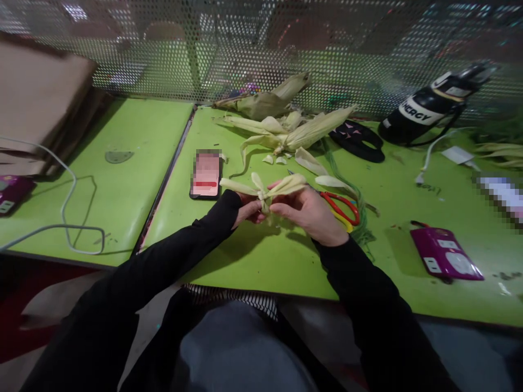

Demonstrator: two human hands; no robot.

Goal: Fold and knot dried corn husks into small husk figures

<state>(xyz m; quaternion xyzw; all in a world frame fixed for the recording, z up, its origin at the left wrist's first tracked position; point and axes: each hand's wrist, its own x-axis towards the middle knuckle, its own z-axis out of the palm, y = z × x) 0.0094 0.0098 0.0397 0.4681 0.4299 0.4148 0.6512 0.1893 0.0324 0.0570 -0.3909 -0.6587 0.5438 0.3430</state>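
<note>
Between my hands is a pale corn husk piece (262, 191), gathered at the middle with strips fanning out to both sides. My left hand (247, 209) pinches it from the left, thumb at its centre. From the right, my right hand (312, 212) grips the same husk with thumb and fingers closed on it. Just right of that hand lie scissors (340, 206) with red and yellow handles, partly hidden by it. Beyond the hands rests a pile of dry corn husks (286, 130), with small cut husk bits (281, 160) in front. Green string (357, 188) trails beside the scissors.
A phone (205, 174) lies left of my hands. To the right are a black bottle (425, 111), a black flat object (359, 141) and a purple power socket (447, 254). Brown paper (36, 98) is stacked at far left. A perforated metal screen (245, 49) borders the back.
</note>
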